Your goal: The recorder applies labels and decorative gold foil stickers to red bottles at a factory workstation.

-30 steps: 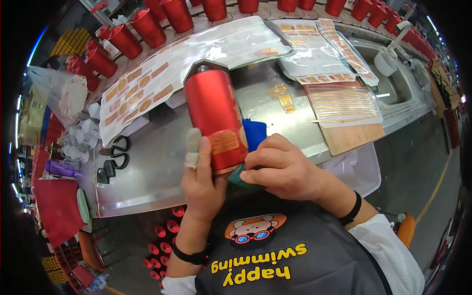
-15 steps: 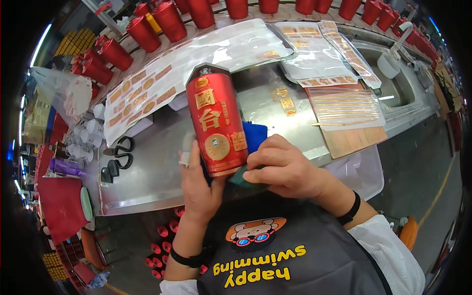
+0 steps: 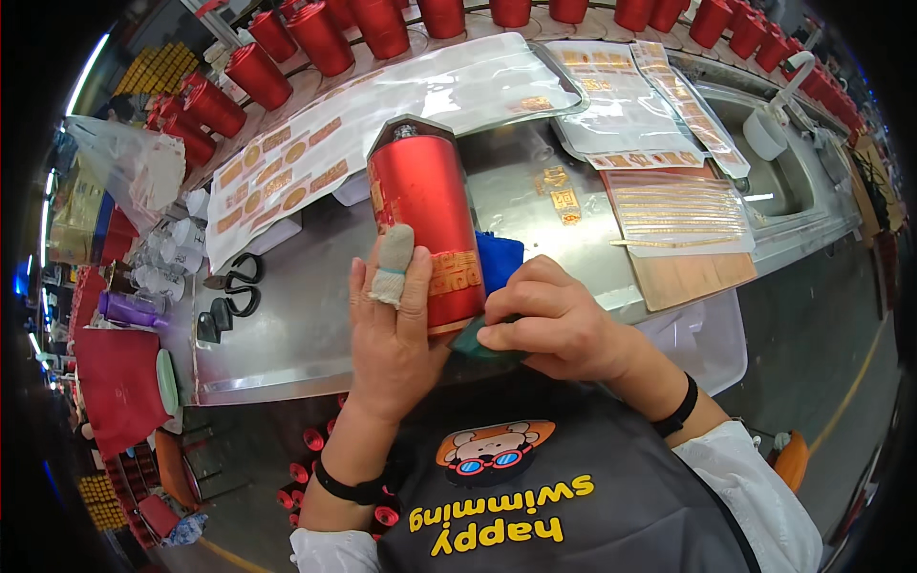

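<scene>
A shiny red bottle (image 3: 437,201) with gold raised lettering leans over the near part of the steel table, its dark faceted stand or collar at the far end. Against its left side lies my left hand (image 3: 387,358), fingers along the surface and holding it; one finger wears a pale cloth wrap (image 3: 392,263). At the bottle's near right end, my right hand (image 3: 554,325) is closed in a pinch on a dark green piece (image 3: 485,342), mostly hidden, so its kind cannot be told. Beside the bottle sits a blue cloth (image 3: 501,260).
Sheets of gold stickers (image 3: 287,181) spread over the back left, with another sheet (image 3: 626,105) at back right. Gold strips (image 3: 678,210) lie on a wooden board (image 3: 697,267). Black-handled scissors (image 3: 244,286) rest at left, a sink (image 3: 793,181) at right. Red bottles (image 3: 320,38) line the far conveyor.
The bottle has turned about its length: its large gold characters have rolled away to the left and plain red now faces up. My left fingers have moved up onto its side. My right hand has barely moved.
</scene>
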### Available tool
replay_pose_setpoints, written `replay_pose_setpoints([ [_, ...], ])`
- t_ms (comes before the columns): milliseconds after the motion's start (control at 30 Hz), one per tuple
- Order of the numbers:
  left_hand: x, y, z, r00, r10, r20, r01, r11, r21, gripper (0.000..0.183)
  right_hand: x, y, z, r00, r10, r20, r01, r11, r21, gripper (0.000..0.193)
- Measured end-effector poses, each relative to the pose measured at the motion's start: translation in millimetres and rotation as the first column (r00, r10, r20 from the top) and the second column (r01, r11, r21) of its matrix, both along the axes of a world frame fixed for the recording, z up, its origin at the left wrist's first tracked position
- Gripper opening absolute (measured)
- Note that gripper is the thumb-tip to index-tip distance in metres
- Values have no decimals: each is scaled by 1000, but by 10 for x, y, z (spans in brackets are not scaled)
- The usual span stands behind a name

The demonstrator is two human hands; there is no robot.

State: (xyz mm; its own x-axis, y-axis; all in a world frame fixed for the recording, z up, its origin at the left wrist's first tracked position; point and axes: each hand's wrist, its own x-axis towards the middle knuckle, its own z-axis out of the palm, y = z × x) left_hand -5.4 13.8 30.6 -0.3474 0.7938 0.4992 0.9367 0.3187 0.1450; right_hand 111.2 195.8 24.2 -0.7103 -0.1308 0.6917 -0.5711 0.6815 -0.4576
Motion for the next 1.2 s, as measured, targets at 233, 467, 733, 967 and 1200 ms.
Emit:
replay_pose_setpoints([
  [233, -60, -223, -284, 903, -19, 430, -68, 980, 186, 79, -42, 7, 3, 999, 44, -8, -44, 999, -16, 34],
  [467, -42, -61, -153, 998, -25, 66, 14, 986, 163, 79, -37, 14, -38, 998, 62, -30, -62, 998, -15, 33],
  [733, -52, -132, -368, 935, -72, 347, -22, 965, 260, 79, 115, 136, -102, 998, 13, 60, -18, 996, 89, 31],
  [967, -52, -170, -417, 849, -110, 517, -57, 954, 295, 74, 338, 916, 328, 852, -475, 222, 504, 858, -97, 44],
  [1200, -30, -212, -489, 795, -100, 599, -87, 957, 276, 77, -285, 3081, 380, 453, -825, 339, 417, 532, 737, 30],
])
